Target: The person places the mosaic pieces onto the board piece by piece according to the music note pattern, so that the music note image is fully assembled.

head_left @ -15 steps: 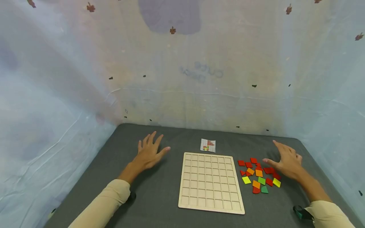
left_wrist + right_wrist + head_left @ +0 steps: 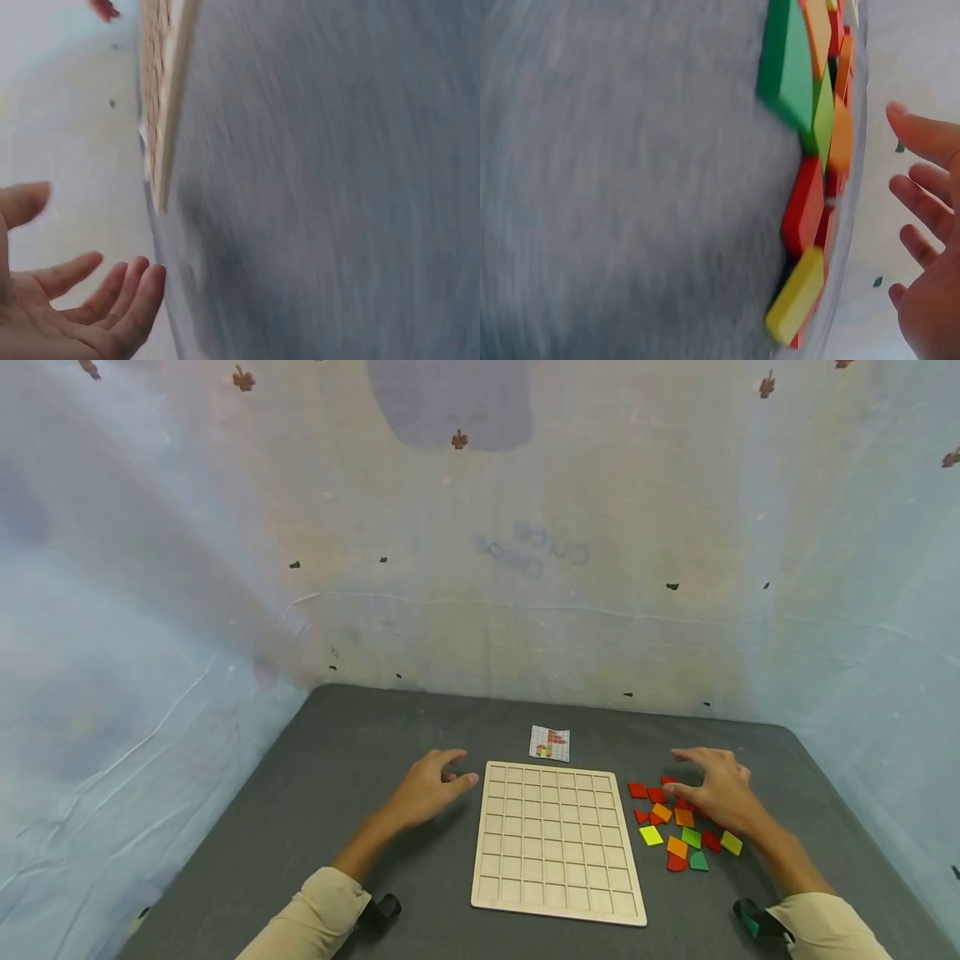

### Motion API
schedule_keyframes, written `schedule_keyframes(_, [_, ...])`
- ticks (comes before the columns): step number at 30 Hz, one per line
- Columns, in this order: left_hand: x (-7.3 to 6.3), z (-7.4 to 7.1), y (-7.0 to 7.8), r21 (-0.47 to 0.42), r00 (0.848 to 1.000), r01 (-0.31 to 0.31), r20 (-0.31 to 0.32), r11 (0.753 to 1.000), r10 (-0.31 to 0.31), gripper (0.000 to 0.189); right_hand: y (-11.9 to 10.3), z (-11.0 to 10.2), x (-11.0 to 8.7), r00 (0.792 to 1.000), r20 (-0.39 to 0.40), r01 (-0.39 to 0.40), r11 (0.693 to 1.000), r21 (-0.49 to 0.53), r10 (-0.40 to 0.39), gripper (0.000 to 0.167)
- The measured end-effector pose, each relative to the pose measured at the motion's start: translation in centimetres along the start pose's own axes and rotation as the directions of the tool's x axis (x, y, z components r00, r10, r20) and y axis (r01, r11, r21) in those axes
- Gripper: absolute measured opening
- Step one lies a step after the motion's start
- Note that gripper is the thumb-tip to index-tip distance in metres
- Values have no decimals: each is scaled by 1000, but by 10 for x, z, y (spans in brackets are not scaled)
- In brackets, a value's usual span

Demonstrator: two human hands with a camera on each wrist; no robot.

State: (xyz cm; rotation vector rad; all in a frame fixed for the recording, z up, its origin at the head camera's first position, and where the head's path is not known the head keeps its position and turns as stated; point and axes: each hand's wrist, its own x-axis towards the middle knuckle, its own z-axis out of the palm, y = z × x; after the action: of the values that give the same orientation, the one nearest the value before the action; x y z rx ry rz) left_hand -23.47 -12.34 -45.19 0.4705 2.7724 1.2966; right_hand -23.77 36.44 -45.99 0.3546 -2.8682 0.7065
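Observation:
A square wooden grid board lies on the dark table, divided into shallow square cells that hold no pieces. Just off its upper left edge hovers my left hand, thumb and fingers apart and nothing in it. To the board's right is a loose heap of flat pieces: red, orange, yellow and green. My right hand hangs over the far side of this heap, fingers loosely bent and holding nothing, covering several red pieces. In the right wrist view a yellow piece lies nearest that hand.
A small printed card with a coloured grid pattern lies beyond the board's far edge. The grey tabletop ends at a pale draped sheet at the back and sides. Dark bands sit on both wrists.
My left hand has moved right and nearer the board, its spread fingers drawing in. The right hand has moved left over the heap. Board, card and pieces stay in place.

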Motion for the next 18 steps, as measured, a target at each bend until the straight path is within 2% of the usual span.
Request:
schedule_keyframes(3, [-4, 7, 5, -51, 1000, 3, -7, 999, -3, 46, -6, 5, 1, 1000, 28, 9, 1000, 21, -9, 58])
schedule_keyframes(7, [-10, 15, 9, -140, 999, 35, -16, 990, -38, 36, -12, 13, 4, 998, 54, 29, 999, 25, -30, 50])
schedule_keyframes(10, [-14, 20, 11, -206, 998, 65, 3, 976, -66, 40, -14, 18, 6, 997, 65, 48, 998, 27, -50, 45])
schedule_keyframes(18, [-23, 29, 12, -302, 992, 116, 90, 946, -93, 52, -19, 22, 8, 992, 97, 73, 996, 42, -77, 33])
